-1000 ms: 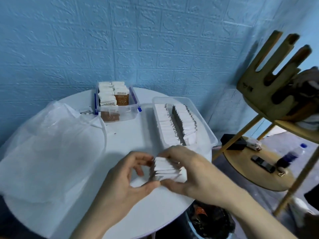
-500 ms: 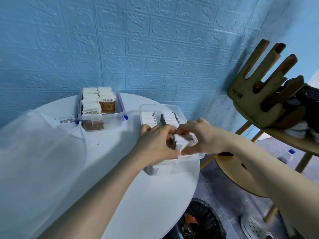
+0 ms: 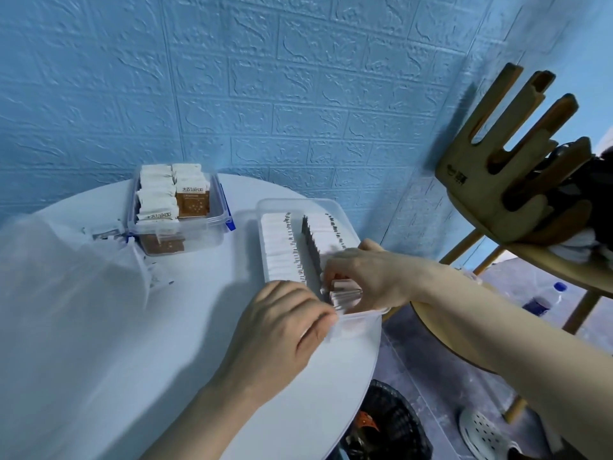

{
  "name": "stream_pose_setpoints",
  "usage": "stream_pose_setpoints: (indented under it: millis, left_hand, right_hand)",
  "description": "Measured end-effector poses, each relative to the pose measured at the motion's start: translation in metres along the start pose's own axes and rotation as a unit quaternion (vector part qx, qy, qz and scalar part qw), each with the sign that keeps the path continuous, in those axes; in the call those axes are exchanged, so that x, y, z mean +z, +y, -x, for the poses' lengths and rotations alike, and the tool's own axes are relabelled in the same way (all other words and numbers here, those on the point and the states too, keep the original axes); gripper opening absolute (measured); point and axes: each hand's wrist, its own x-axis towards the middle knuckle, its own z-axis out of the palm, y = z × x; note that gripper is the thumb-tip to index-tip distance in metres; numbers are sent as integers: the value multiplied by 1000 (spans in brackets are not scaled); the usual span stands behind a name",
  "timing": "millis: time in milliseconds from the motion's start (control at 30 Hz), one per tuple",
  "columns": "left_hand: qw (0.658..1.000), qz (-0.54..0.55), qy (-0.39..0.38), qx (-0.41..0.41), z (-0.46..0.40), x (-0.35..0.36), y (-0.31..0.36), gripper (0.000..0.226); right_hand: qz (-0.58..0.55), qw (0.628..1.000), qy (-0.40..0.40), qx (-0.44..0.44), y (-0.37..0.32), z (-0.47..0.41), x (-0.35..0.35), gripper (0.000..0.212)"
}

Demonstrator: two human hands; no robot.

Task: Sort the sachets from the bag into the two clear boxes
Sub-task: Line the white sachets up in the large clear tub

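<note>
A long clear box [image 3: 265, 207] on the round white table holds two rows of white sachets [image 3: 282, 250]. My right hand [image 3: 368, 277] grips a small stack of sachets [image 3: 345, 293] down in the near end of this box. At the box's near rim, my left hand [image 3: 282, 327] has its fingers curled over the edge beside the stack. A second clear box [image 3: 215, 224] with blue clips stands at the back left, filled with white and brown sachets [image 3: 192, 200]. The translucent white bag [image 3: 59, 293] lies on the left of the table.
The table's right edge [image 3: 374, 366] runs just past the long box. Below it is a black bin [image 3: 391, 426]. A wooden hand-shaped chair [image 3: 504, 167] and a low wooden stool stand at the right, with a bottle [image 3: 544, 300] on the floor.
Both hands carried the stack of sachets from the table's front up into the near end of the long box. The camera view shifted to the right and closer.
</note>
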Motion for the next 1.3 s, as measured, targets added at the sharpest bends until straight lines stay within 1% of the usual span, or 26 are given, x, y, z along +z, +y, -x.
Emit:
stream_pose_setpoints:
  millis: [100,167,300,367,433,567,667,767,900,1000,1067,1200,1300]
  left_hand:
    - [1000,-17,16,17,4,6,-1,26]
    - [1000,-17,17,19,5,7,-2,24]
    - [999,-16,24,23,7,7,-3,21]
    - [999,-16,29,19,6,7,-2,21]
    - [999,-15,30,14,6,7,-1,21]
    - [1000,-8,27,6,8,7,-2,21]
    - [1000,-2,25,1,8,8,-1,21]
    - [1000,-4,26,0,8,8,-1,20]
    - [1000,-6,30,-1,9,8,-1,20]
    - [999,-8,31,-1,8,8,0,21]
    - [999,-9,31,0,8,8,0,20]
    - [999,-8,35,1,8,9,-1,21]
    - [999,-8,35,1,8,9,-1,20]
  right_hand:
    - [30,998,45,-28,-2,-2,2,47]
    - [49,996,53,-52,-4,-4,2,46]
    - [95,991,17,-97,-3,-7,-4,38]
    - [143,983,5,-112,-1,-7,-11,39]
    - [165,979,-11,-120,2,-6,-16,42]
    - [100,987,-57,-116,-2,-5,-16,42]
    - [78,988,-72,-113,-5,-7,-15,41]
    - [92,987,-46,-122,-5,-8,-14,37]
    - [138,981,-52,-129,-3,-11,-13,30]
    - [158,977,-41,-136,-2,-14,-12,31]
    - [152,978,-56,-132,-3,-17,-11,33]
    - [134,978,-95,-125,-1,-16,-12,45]
    - [148,975,-109,-126,2,-13,-12,40]
